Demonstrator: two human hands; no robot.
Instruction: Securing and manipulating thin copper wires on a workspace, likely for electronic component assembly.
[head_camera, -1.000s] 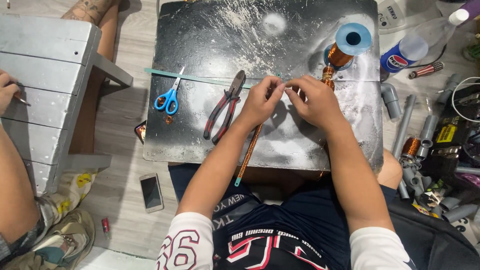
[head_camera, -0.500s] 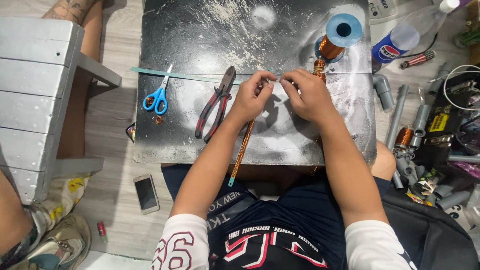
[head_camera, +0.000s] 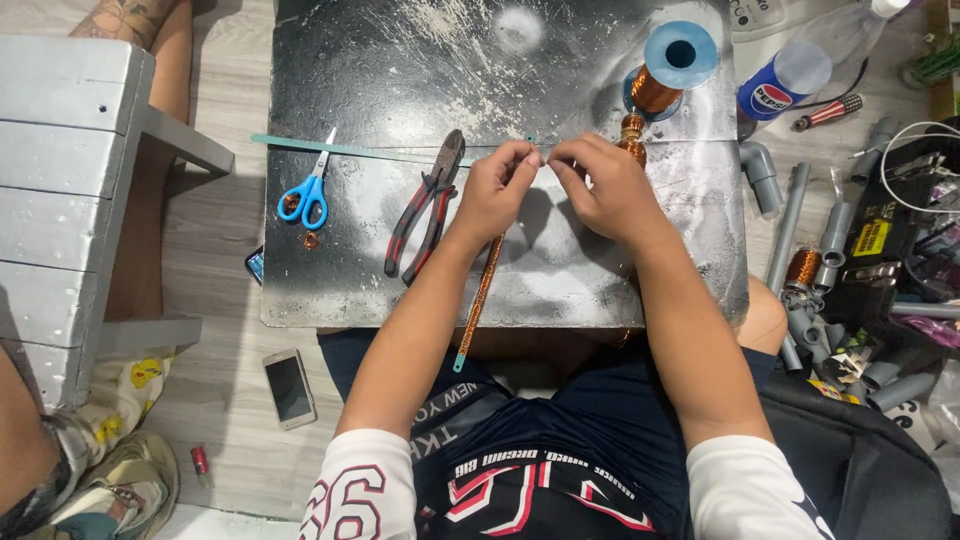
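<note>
Copper-wound strip (head_camera: 480, 295): upper end pinched by left hand (head_camera: 497, 188); right hand (head_camera: 600, 185) pinching beside it; pliers (head_camera: 425, 205) near.

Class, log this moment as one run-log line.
left hand: pinches wire-wrapped strip | right hand: at strip's top | pliers: idle | scissors: idle

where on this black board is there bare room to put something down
The far part of the black board, beyond the thin teal strip and left of the blue-capped copper wire spool, is bare. So is the near-left corner, below the blue scissors. The middle is crowded: pliers, left hand, right hand and copper-wound rod.
</note>
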